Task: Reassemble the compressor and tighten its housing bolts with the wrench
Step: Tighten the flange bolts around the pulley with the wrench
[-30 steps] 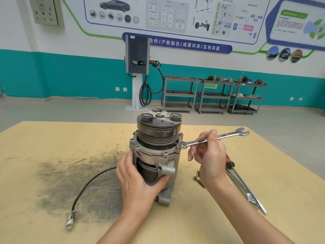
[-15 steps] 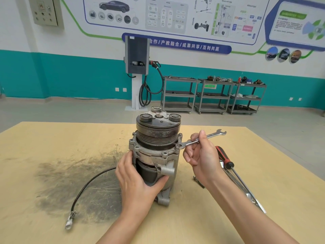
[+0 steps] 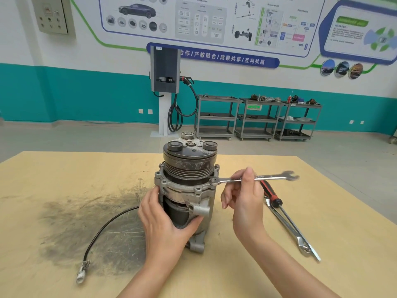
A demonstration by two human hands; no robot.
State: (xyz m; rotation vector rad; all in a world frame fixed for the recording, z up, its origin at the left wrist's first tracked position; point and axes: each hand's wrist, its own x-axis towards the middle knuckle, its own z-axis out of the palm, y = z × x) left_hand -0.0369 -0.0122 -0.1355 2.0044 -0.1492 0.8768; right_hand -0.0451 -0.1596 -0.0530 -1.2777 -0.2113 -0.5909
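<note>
One grey cast-metal compressor with a dark grooved pulley stands upright near the middle of the pale wooden table. The left hand wraps its lower body, steadying it; the right hand pinches the shank of one slim chrome combination wrench, whose ring end sits on a flange bolt at the housing's right side. Good practice, as a judgement: keep the ring fully seated and level, swing in short arcs, brace firmly. Beside the right hand lie one red-handled screwdriver and one further spanner.
</note>
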